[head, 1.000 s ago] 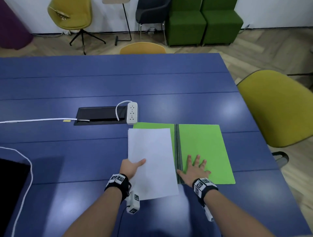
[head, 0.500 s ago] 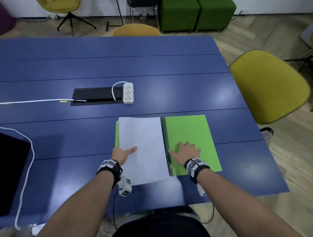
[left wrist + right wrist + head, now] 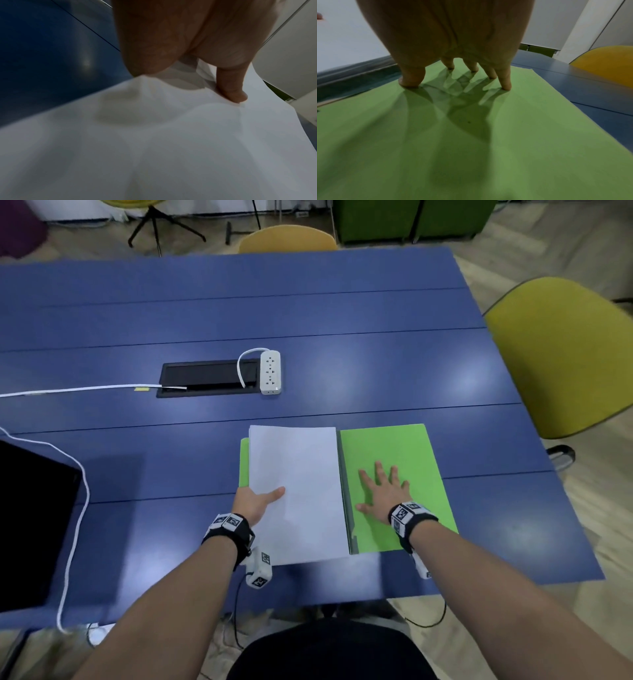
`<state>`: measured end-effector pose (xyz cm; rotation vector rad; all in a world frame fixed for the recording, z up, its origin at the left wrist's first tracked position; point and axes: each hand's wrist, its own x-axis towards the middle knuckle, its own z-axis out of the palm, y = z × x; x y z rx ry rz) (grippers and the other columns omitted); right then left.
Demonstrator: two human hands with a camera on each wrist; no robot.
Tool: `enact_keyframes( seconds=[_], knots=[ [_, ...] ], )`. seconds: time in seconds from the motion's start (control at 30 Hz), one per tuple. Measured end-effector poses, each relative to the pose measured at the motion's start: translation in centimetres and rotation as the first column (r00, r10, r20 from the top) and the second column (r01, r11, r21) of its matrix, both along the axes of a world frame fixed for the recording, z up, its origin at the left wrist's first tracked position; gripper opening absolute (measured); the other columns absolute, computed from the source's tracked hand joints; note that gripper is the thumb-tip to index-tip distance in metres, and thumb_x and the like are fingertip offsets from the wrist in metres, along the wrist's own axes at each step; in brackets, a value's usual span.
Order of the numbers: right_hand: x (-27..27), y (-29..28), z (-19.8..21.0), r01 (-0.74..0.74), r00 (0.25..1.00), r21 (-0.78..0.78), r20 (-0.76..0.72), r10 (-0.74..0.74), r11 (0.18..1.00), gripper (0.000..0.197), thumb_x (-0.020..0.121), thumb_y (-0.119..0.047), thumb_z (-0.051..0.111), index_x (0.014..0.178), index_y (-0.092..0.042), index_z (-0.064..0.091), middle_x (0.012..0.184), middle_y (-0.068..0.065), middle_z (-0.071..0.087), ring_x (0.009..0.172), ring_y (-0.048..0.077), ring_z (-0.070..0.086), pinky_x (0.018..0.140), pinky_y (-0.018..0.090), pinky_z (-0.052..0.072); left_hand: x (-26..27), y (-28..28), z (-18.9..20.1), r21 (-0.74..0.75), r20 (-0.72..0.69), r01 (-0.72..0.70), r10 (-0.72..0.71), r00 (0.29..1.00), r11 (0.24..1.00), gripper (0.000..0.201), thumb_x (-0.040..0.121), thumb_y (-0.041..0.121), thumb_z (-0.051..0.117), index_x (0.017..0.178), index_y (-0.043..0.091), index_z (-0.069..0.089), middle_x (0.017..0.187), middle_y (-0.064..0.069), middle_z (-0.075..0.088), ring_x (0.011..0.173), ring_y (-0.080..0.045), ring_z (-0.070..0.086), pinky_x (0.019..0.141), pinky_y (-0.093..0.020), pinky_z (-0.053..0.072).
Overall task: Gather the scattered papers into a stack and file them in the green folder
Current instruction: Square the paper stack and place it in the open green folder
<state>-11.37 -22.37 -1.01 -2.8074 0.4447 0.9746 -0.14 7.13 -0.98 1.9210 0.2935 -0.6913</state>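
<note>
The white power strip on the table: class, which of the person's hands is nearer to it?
Left. The left hand holds the papers below the power strip; the right hand lies farther right, flat on the green folder.

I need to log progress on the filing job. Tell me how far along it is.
Done: the papers are gathered into one stack lying on the left half of the open green folder.
In hand: the left hand holds the stack's left edge, thumb on top, while the right hand presses flat on the right half.
Left: the stack overhangs the folder's near edge, so square it up, then close the folder.
</note>
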Motion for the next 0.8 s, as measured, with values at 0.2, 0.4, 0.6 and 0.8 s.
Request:
enact_keyframes(
  seconds=[0.2,0.4,0.6,0.8],
  knots=[
    [-2.1,1.3,0.7,-0.002,1.000,-0.002,0.016,0.002,1.000,0.096,0.085,-0.070,0.050,0.152,-0.041,-0.012,0.162,0.006,-0.020,0.149,0.043,-0.005,0.114,0.066,0.020,-1.0,1.0,0.0,-0.032,0.007,0.013,-0.012,1.000,0.999,0.045,0.076,0.024,0.090,0.111,0.004,0.072,0.105,-0.006,0.075,0.095,-0.024,0.071,0.083,-0.031,0.051],
    [-2.4,1.8,1.3,0.039,0.999,-0.010,0.024,-0.038,0.999,0.098,0.082,-0.071,0.053,0.153,-0.041,-0.007,0.163,0.005,-0.015,0.149,0.042,0.000,0.113,0.066,0.024,-1.1,0.9,0.4,-0.033,0.044,0.011,-0.010,0.999,0.999,0.038,0.075,0.025,0.090,0.099,0.001,0.072,0.086,-0.001,0.071,0.071,-0.016,0.064,0.064,-0.025,0.049],
    [-1.9,1.9,2.1,0.081,0.996,0.009,0.033,-0.081,0.997,0.098,0.077,-0.065,0.066,0.153,-0.041,0.010,0.165,0.004,-0.002,0.149,0.042,0.007,0.111,0.067,0.025,-0.2,0.6,1.1,-0.049,0.067,0.046,-0.042,0.997,0.998,0.047,0.075,0.026,0.090,0.113,0.004,0.071,0.104,-0.004,0.076,0.091,-0.022,0.071,0.078,-0.028,0.052],
    [-1.8,2.1,2.6,0.070,0.996,-0.023,0.054,-0.068,0.997,0.090,0.072,-0.064,0.072,0.146,-0.037,0.027,0.159,0.007,0.021,0.141,0.039,0.029,0.107,0.061,0.036,-0.4,0.2,1.5,-0.054,0.048,0.037,-0.035,0.998,0.998,0.047,0.077,0.024,0.089,0.116,0.007,0.069,0.107,-0.003,0.074,0.098,-0.023,0.070,0.085,-0.028,0.051]
  ],
)
